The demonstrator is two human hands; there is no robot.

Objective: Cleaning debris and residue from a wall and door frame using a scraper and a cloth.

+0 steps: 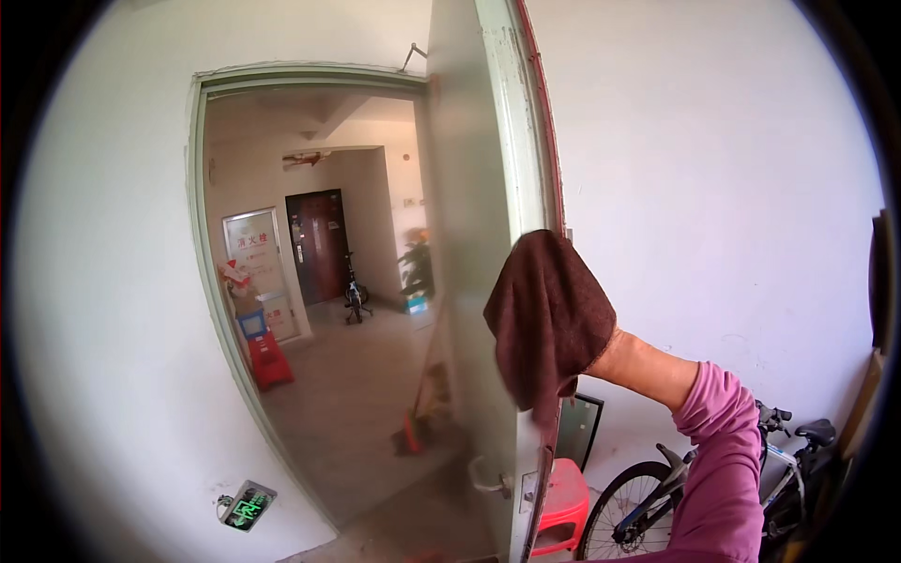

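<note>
A dark brown cloth (552, 310) drapes over my right hand (611, 352) and hides the fingers; only the wrist and a bare forearm below a pushed-up purple sleeve show. Through the cloth, the hand grips at the upright edge of a pale green door (486, 211), about midway up. The door stands swung open, seen nearly edge-on. Lower on it are a metal lever handle (490, 480) and a latch plate (526, 491). Along the door's edge runs a worn red strip (545, 91). My left hand is out of view.
Behind the door stand a red plastic stool (565, 489) and a bicycle (633, 507). Through the doorway (200, 176) are a broom (410, 436), a small bike (355, 295), a potted plant (419, 267) and a dark red door (317, 246). A lit exit sign (248, 505) hangs tilted.
</note>
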